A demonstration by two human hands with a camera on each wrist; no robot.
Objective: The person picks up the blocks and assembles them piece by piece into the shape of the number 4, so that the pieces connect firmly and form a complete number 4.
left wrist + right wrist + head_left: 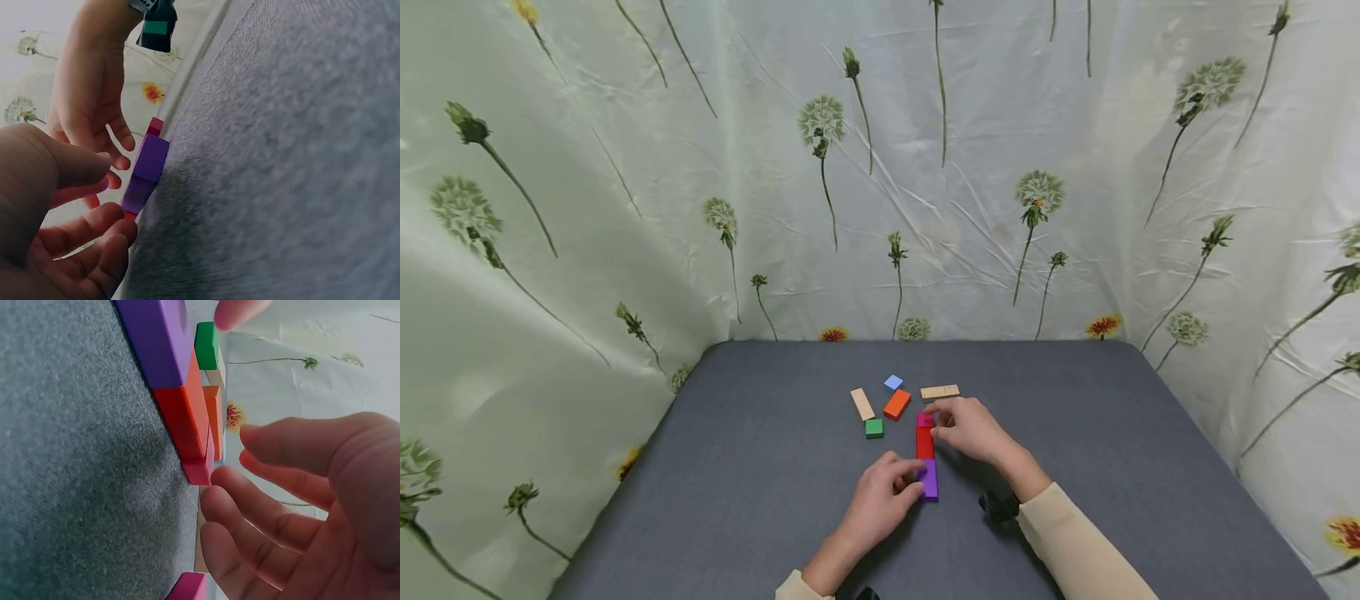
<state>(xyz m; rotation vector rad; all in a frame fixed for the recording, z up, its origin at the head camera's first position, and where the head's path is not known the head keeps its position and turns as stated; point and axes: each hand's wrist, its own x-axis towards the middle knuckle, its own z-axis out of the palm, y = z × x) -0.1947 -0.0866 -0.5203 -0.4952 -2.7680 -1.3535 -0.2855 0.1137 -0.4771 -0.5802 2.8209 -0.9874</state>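
A purple block [929,481], a red block [925,443] and a small pink block [924,420] lie end to end in a line on the grey table. My left hand [880,493] is beside the purple block, its index finger and thumb spread near the block's left side. In the left wrist view, nothing sits between that thumb and the fingers. Over at the far end, my right hand [972,427] hovers by the pink block with loosely bent fingers. The right wrist view shows these fingertips [220,500] close to the pink block, gripping nothing.
Left of the line lie a green block [874,428], an orange block [897,404], a blue block [893,382] and a wooden block [862,404]. Another wooden block [940,392] lies behind the right hand. A magenta block [189,587] shows low in the right wrist view. A floral curtain [880,183] hangs behind.
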